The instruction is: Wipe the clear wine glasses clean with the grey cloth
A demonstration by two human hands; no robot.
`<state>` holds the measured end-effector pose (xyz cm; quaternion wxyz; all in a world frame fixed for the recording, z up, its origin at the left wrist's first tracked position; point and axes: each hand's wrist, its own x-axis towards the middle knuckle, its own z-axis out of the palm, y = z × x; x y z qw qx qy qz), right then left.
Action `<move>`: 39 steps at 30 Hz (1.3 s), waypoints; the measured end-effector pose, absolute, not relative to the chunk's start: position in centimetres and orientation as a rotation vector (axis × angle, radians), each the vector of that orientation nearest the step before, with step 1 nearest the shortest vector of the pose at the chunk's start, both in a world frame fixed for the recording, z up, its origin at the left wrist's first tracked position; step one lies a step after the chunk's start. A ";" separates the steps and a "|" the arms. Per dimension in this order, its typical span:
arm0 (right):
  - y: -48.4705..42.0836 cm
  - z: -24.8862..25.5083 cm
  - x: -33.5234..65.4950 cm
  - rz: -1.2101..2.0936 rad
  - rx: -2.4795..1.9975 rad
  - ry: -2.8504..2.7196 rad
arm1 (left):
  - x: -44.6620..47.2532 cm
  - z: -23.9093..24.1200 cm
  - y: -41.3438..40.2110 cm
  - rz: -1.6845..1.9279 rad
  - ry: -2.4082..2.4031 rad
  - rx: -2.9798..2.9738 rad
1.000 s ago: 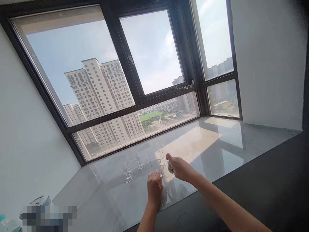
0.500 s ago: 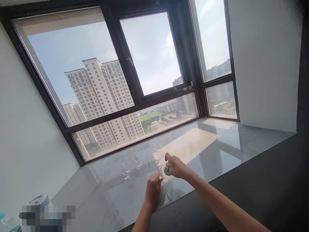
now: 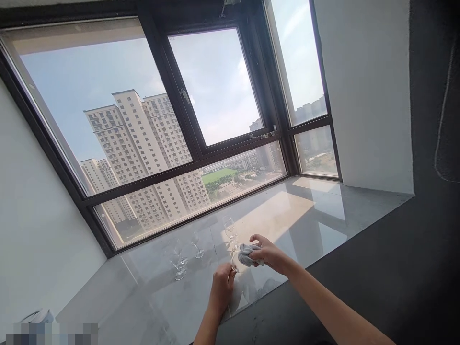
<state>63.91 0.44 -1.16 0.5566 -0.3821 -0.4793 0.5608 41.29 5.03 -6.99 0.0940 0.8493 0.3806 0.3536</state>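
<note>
Left hand (image 3: 221, 285) grip pinches the wine glass (image 3: 236, 263) stem. Right hand (image 3: 270, 254) clutches a cloth (image 3: 247, 253) on its bowl. Likely fragile and slippery, so the stem is the safest hold.

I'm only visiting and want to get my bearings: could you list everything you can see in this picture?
dark-framed window: one, black frame, behind the ledge, tower blocks outside
glossy grey stone ledge: one, pale grey, under the window
white walls: two, either side of the window
black rough surface: one, in front of the ledge
standing clear stemmed glasses: about four, colourless, on the ledge left of the hands, count unsure
held clear stemmed glass: one, colourless, between the hands
crumpled grey cloth: one, against the held glass
white object: one, bottom left, cut off
left hand: closed on the held glass
right hand: gripping the cloth
</note>
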 end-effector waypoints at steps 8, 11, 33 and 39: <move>1.3 -8.4 68.0 0.425 -1.414 -1.075 | 41.2 -7.6 6.5 1.019 1.011 2.306; 1.2 -10.6 68.5 0.088 -1.571 -1.182 | 41.5 -8.1 7.7 0.955 1.038 2.277; 1.0 -10.5 68.0 -0.158 -1.697 -1.229 | 47.2 -7.3 12.6 0.517 1.572 2.418; 0.9 -10.3 68.0 -0.158 -1.724 -1.234 | 47.4 -7.5 12.5 0.502 1.588 2.437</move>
